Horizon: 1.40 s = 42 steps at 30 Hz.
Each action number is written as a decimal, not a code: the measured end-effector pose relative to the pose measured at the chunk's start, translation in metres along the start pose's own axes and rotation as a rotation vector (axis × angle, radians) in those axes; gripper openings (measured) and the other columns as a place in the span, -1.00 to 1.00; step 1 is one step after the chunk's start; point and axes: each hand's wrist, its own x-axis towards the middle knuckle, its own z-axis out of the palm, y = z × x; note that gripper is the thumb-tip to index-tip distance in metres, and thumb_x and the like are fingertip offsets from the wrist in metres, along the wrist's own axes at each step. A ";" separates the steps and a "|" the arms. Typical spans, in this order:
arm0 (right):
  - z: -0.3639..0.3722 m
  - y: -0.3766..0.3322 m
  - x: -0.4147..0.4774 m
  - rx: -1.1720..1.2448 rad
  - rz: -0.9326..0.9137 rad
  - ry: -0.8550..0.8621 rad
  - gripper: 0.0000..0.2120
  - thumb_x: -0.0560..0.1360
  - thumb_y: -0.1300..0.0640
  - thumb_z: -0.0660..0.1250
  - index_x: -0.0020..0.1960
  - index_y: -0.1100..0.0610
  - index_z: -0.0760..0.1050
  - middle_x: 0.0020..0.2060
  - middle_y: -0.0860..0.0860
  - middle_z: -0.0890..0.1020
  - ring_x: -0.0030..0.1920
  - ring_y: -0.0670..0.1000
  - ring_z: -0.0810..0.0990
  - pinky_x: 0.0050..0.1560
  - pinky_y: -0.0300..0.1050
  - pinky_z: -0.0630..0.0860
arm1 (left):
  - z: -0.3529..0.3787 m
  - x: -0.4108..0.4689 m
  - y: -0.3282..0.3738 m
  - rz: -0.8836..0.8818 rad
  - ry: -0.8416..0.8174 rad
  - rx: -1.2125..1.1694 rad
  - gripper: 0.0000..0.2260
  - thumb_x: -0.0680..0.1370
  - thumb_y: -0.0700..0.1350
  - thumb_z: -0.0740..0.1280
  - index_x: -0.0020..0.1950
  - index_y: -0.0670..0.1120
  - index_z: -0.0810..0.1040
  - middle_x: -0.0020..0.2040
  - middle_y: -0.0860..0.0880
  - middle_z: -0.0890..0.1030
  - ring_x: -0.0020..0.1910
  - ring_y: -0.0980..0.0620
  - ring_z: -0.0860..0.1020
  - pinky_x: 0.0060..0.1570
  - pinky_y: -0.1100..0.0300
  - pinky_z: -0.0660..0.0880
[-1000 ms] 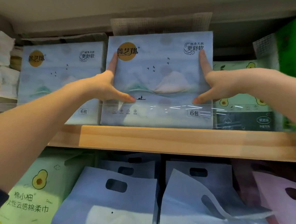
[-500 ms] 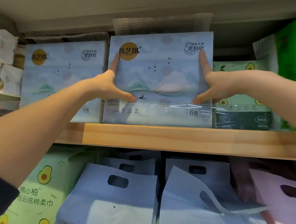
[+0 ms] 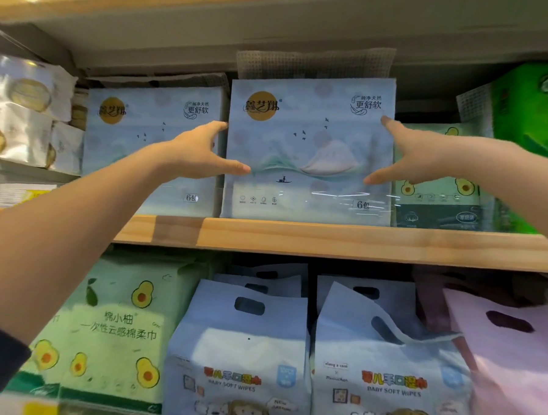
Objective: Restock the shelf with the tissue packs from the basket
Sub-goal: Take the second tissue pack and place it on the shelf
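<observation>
Tissue pack: the pale blue tissue pack [image 3: 310, 152] stands upright on the wooden shelf [image 3: 328, 240], its front face towards me, its bottom edge just behind the board's near lip
My left hand: my left hand [image 3: 196, 152] is spread wide at the pack's left edge, forefinger pointing up beside the edge, thumb tip on the front face
My right hand: my right hand [image 3: 418, 157] is spread the same way at the right edge, forefinger tip and thumb tip both on the front face
Grip: neither hand curls round anything; the fingers are straight, and I cannot tell how firmly they press
Left of it: a twin blue pack [image 3: 148, 150] stands just beside it, set slightly farther back
Right of it: an avocado-print pack [image 3: 435, 190], then a bright green pack [image 3: 531, 119]
Lower level: baby wipes bags [image 3: 240, 348] with a pink bag [image 3: 512, 362] to their right
</observation>
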 end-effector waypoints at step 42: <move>0.020 -0.036 -0.400 0.295 -0.121 -0.338 -0.41 0.47 -0.01 0.31 0.43 0.06 0.20 0.39 0.07 0.35 0.35 0.10 0.35 0.27 -0.04 0.29 | -0.031 -0.413 0.021 -0.165 -0.325 0.033 -0.45 0.50 0.04 0.32 0.44 -0.06 0.27 0.39 -0.09 0.40 0.34 -0.09 0.39 0.24 0.07 0.33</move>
